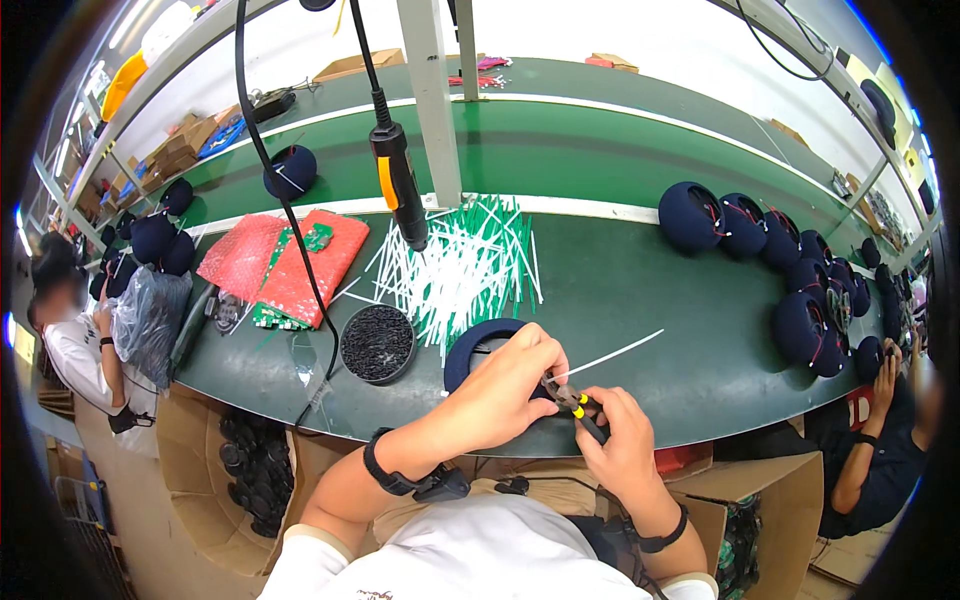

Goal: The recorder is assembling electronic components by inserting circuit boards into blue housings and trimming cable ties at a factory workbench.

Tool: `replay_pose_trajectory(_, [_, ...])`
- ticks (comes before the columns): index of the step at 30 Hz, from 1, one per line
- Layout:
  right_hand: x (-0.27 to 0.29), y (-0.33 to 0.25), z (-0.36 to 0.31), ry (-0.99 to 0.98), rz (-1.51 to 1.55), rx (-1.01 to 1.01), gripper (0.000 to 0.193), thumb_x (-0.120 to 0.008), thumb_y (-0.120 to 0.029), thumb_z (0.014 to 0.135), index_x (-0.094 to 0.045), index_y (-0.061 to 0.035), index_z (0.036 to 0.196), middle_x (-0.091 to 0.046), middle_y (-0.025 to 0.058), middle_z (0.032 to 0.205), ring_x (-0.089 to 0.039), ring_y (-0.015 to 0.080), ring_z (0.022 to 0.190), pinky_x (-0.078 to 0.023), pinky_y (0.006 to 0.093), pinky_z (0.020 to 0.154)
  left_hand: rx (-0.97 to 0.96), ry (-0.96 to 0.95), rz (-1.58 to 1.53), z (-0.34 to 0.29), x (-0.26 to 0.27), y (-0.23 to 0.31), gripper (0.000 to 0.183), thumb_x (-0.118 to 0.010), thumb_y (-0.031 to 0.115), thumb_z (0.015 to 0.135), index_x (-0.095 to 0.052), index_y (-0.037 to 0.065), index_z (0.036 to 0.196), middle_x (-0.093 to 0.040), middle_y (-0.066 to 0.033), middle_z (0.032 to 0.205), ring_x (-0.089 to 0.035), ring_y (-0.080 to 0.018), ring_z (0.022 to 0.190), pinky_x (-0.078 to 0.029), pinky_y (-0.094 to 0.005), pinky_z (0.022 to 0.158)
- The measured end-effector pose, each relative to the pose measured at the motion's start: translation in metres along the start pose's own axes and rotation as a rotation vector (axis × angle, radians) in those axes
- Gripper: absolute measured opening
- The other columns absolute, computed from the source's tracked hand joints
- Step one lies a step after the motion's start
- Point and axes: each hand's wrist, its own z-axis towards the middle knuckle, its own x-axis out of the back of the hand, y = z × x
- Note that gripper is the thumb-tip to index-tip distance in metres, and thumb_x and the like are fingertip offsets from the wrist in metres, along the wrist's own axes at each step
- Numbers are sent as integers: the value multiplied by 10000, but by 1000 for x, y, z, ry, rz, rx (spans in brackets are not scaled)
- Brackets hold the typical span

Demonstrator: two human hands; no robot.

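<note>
My left hand [505, 388] is closed on a navy round shell [463, 352] resting on the table's near part; its fingers hide much of the shell. In my right hand [622, 436] is a pair of cutting pliers [592, 428] with black and yellow handles. The pliers' jaws are beside my left fingertips, at the base of a white cable tie [620, 351] that sticks out to the right. Whether the jaws are closed on the tie cannot be made out. Beyond my hands lies a heap of white cable ties [450, 275].
A round tub of small black screws [377, 344] stands left of the shell. An electric screwdriver [398, 180] hangs above the heap. Red bubble-wrap bags [315, 265] lie left. Several navy shells [690, 218] line the right. Cardboard boxes [195, 490] stand below; people sit at both sides.
</note>
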Motion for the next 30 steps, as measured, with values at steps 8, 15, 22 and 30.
replay_pose_trajectory(8, [-8,8,0,26,-44,6,308,-823,-49,775,-707,-43,1061,-612,104,800,-574,243,621,-477,335,588,-4,44,-46,1,0,0,191,-794,34,860,-627,18,950,-549,-88,975,-612,-214,846,-513,-344,737])
replay_pose_trajectory(15, [10,38,18,12,-369,-215,476,-898,-253,749,-714,-71,1148,-673,127,1097,-672,324,1027,-546,430,847,28,236,79,-5,7,9,90,-735,33,907,-658,-3,936,-634,-137,999,-661,-286,888,-531,-367,790])
replay_pose_trajectory(22, [7,22,30,117,-152,60,727,-891,-349,754,-626,-65,1369,-536,218,1447,-477,429,1380,-375,556,1169,-17,350,81,-8,7,7,217,-687,-71,875,-677,8,1077,-656,-148,1049,-688,-328,957,-551,-421,825])
replay_pose_trajectory(30, [-25,-22,45,-63,1,181,543,-930,-162,707,-654,-121,1173,-449,287,1553,-531,448,1367,-477,444,1105,-8,694,199,-41,20,-10,214,-641,-102,866,-684,-12,1055,-640,-132,1008,-645,-223,854,-525,-318,765])
